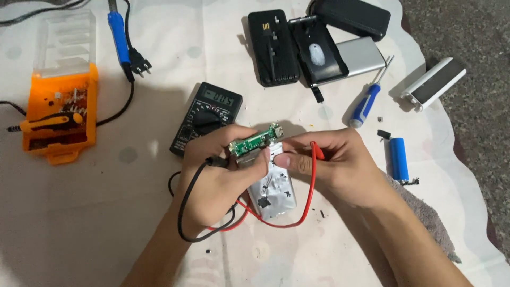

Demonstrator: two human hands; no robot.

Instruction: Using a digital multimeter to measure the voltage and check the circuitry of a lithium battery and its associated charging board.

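- While you work over the white cloth [329,250] spread on the floor, your clutter rings you: an orange tool case [58,114] far left, three dark power bank shells [313,45] at top, a black multimeter [206,118] just behind your hands.
- Your left hand [215,175] has its fingers closed round the silver pouch cell [273,191] and the black probe lead [186,207]; the green circuit board [254,143] sits at the cell's top edge, between both hands.
- Your right hand [334,165] pinches the red probe [317,151], its thumb pressing near the board.
- A soldering iron [118,34] with a blue handle and a blue-handled screwdriver [365,103] lie well apart from you.
- A loose blue cylindrical cell [399,158] rests to your right.
- Judging the risk: if the two probe tips slip on that small board they could bridge contacts and short the pouch cell, and too tight a squeeze could dent its soft foil.
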